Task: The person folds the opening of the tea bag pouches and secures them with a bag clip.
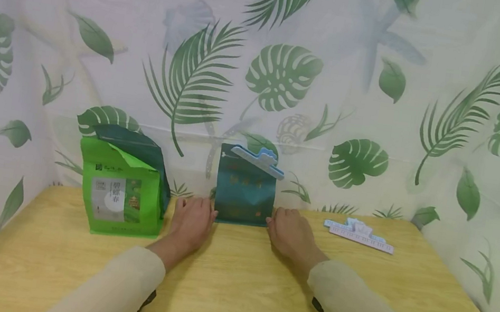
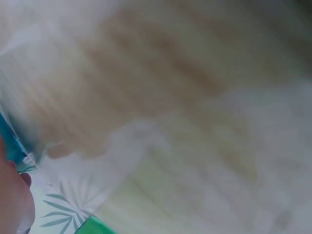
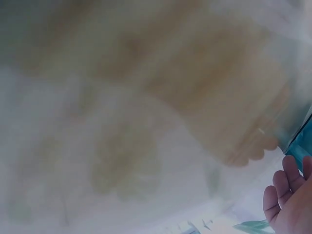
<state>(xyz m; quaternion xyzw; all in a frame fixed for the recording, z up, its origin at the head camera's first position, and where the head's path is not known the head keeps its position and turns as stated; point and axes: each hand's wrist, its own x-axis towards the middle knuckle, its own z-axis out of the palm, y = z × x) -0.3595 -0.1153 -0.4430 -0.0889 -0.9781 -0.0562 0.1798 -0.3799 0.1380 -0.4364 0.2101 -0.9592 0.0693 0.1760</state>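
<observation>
The teal bag (image 1: 244,198) stands upright on the table (image 1: 229,302), close to the patterned cloth (image 1: 459,36), with a hand set at each lower side. On a clock face centred on that bag in the head view, the left hand (image 1: 193,220) lies at about 8 o'clock and the right hand (image 1: 289,233) at about 4. Each is brought against the bag's lower edge. In the right wrist view loosely bent fingers can be seen beside a corner; whether the edge is pinched by either hand cannot be told.

The blue clip (image 1: 261,161) is slanted across the top, from 11 o'clock down towards 2, its lower end jutting past the side. The light green bag (image 1: 116,198) stands at 9 o'clock, in front of the dark green bag (image 1: 155,150); the loose clips (image 1: 360,240) lie between 3 and 4.

Steadying seems the step in hand. It is best done with equal, light pressure, applied low, so that the base is kept flat. Hard squeezing should be avoided, as the soft sides may buckle and the slanted clip might be tipped.
</observation>
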